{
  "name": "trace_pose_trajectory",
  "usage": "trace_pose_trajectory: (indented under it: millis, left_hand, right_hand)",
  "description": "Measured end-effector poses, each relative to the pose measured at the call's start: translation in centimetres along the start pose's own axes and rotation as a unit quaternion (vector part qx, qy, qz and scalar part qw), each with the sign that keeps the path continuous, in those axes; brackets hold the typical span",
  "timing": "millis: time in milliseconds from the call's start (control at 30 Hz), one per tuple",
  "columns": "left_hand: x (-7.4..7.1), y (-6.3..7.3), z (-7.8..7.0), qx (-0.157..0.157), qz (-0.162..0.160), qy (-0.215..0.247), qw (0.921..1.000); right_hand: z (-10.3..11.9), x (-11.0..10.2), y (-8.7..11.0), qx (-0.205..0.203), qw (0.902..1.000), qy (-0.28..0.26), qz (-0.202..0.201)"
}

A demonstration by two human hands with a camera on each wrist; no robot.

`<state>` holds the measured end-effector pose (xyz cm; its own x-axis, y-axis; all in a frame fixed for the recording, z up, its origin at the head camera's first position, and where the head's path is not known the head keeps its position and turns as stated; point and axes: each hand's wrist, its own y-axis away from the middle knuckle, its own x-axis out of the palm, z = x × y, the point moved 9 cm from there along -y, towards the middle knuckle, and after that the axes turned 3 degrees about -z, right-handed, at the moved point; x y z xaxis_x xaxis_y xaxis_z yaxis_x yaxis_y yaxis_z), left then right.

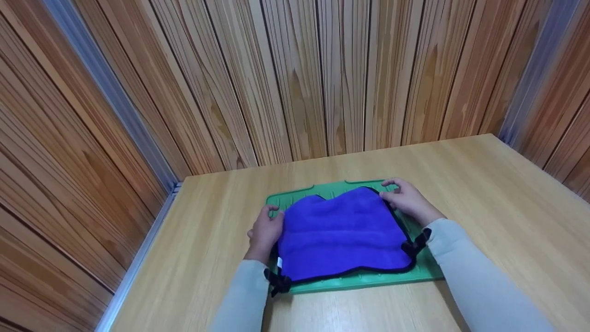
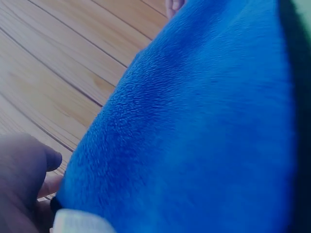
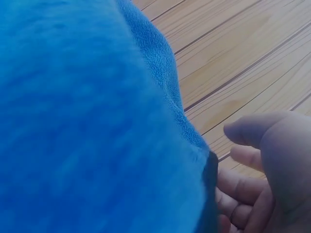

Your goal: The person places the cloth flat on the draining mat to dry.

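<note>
Both hands (image 1: 266, 229) (image 1: 408, 199) well apart, fingers (image 3: 240, 185) loosely bent, sleeved forearms (image 1: 243, 295) (image 1: 479, 274) outstretched.

A pale, smooth wood-grain tabletop (image 1: 484, 193) stood against brown wood-plank walls (image 1: 341, 60) with bluish-grey corner strips (image 1: 114, 92).

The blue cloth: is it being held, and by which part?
A firm hold cannot be told: the left hand and right hand are at opposite side edges of the blue cloth, but no clear pinch shows.

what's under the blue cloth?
A green board, showing past the far and near edges of the blue cloth. Its middle, and anything else beneath, is covered, so can't tell.
</note>
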<state>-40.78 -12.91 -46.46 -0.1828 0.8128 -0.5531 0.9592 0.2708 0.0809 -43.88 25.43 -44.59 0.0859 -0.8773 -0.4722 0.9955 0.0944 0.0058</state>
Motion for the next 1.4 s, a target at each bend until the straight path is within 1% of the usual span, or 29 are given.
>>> trace_pose_trajectory:
  millis: [67,133,200,300,333,433,533,600,633,700,800,867,967,1067,1133,1167,1300,1367,1400]
  left_hand:
    - [0.3,-0.5,-0.1,-0.007,-0.001,0.001,1.0]
    - [0.3,-0.9,-0.4,-0.004,-0.009,0.007,0.9999]
    - [0.1,-1.4,-0.9,0.007,-0.022,0.024,0.9994]
    - [-0.2,-1.8,-1.5,0.028,-0.039,0.061,0.997]
    - [-0.3,-1.9,-1.5,0.029,-0.043,0.072,0.996]
    - [-0.8,-2.0,-1.1,0.025,-0.059,0.088,0.994]
    - [-1.5,-2.1,-0.3,0.018,-0.086,0.08,0.9929]
    - [-1.7,-2.1,-0.1,0.021,-0.093,0.068,0.9931]
    - [-1.7,-2.2,-0.1,0.021,-0.09,0.062,0.9938]
    - [-1.2,-2.3,-0.2,0.018,-0.069,0.045,0.9965]
    - [-0.5,-2.4,-0.5,0.001,-0.033,0.013,0.9994]
    - [-0.1,-2.4,-0.9,-0.005,-0.02,-0.008,0.9998]
    - [0.0,-2.6,-1.6,-0.007,-0.018,-0.032,0.9993]
    - [-0.1,-2.8,-1.8,-0.012,-0.035,-0.038,0.9986]
    - [-0.3,-2.9,-1.8,-0.016,-0.053,-0.027,0.9981]
    - [-0.4,-3.0,-1.8,-0.015,-0.063,-0.014,0.9978]
    - [-1.0,-3.2,-1.8,0.001,-0.104,0.045,0.9936]
    - [-1.2,-3.2,-1.8,0.009,-0.116,0.068,0.9909]
    - [-1.3,-3.2,-1.8,0.011,-0.12,0.073,0.9901]
  right_hand:
    - [0.0,0.2,-0.5,0.012,0.9998,-0.013,-0.001]
    - [0.0,0.6,-1.1,0.024,0.9996,-0.016,-0.002]
    - [0.0,0.9,-1.5,0.029,0.9995,-0.009,-0.003]
    - [0.1,1.0,-2.1,0.022,0.9997,0.001,-0.014]
    - [0.1,0.9,-2.2,0.018,0.9997,-0.002,-0.019]
    - [-0.1,0.2,-2.5,0.006,0.9992,-0.006,-0.04]
    - [-0.5,-0.8,-2.4,0.004,0.9978,0.007,-0.065]
    - [-0.6,-1.2,-2.3,0.006,0.997,0.02,-0.074]
    - [-0.6,-1.2,-2.3,0.008,0.997,0.026,-0.072]
    - [-0.6,-1.0,-2.3,0.016,0.9975,0.038,-0.058]
    - [-0.4,-0.4,-2.5,0.027,0.9973,0.058,-0.036]
    - [-0.2,-0.1,-2.6,0.034,0.9967,0.066,-0.032]
    - [0.1,0.1,-3.0,0.038,0.9962,0.065,-0.045]
    - [0.3,0.2,-3.4,0.035,0.996,0.058,-0.058]
    - [0.4,0.2,-3.7,0.032,0.9955,0.058,-0.069]
    - [0.5,0.1,-3.7,0.028,0.995,0.058,-0.076]
    - [0.6,-0.7,-3.6,0.011,0.9921,0.05,-0.115]
    - [0.6,-1.2,-3.4,0.004,0.9905,0.046,-0.129]
    - [0.5,-1.4,-3.3,0.003,0.9901,0.045,-0.133]
